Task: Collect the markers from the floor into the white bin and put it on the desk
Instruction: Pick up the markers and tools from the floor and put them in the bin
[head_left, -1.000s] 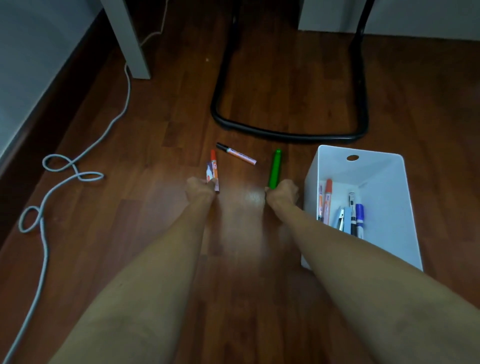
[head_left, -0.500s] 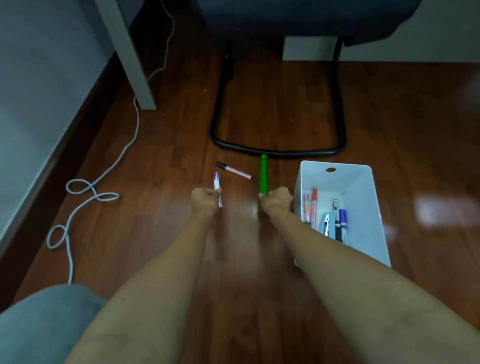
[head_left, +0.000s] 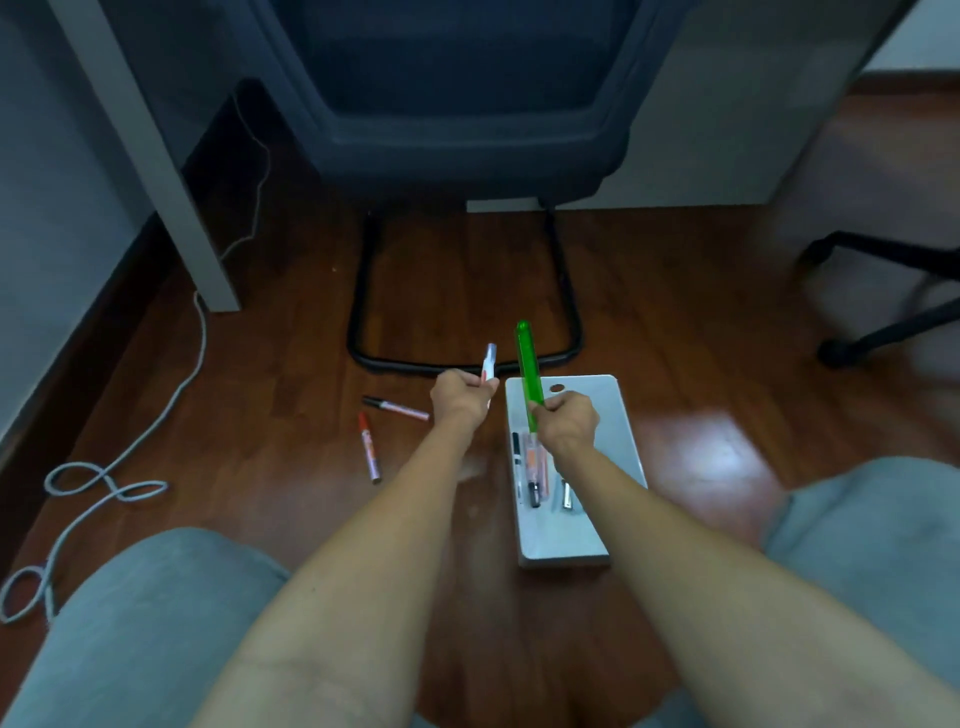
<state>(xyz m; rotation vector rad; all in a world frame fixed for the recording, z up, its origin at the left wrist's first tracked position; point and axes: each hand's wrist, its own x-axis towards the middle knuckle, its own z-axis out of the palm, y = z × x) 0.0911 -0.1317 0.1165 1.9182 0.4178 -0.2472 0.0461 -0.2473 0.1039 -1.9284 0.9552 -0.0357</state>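
The white bin (head_left: 626, 436) stands on the wooden floor right of centre, with several markers lying inside. My right hand (head_left: 569, 428) is over the bin, shut on a long green marker (head_left: 527, 371) that points up and away. Just left of the bin, my left hand (head_left: 460, 402) is raised off the floor and shut on a white marker (head_left: 489, 359). Two markers lie on the floor to the left: one with a black cap (head_left: 396, 407) and one with a red cap (head_left: 369, 453).
A dark chair (head_left: 457, 104) with a black sled base (head_left: 363, 343) stands straight ahead. A white desk leg (head_left: 171, 208) rises at the left, and a grey cable (head_left: 104, 483) loops along the floor. Another chair's base (head_left: 883, 291) is at the right. My knees fill the bottom corners.
Both hands have lifted off the floor with their markers, and the right hand has moved over the bin. The red-capped marker stayed on the floor. The view has pulled back and up.
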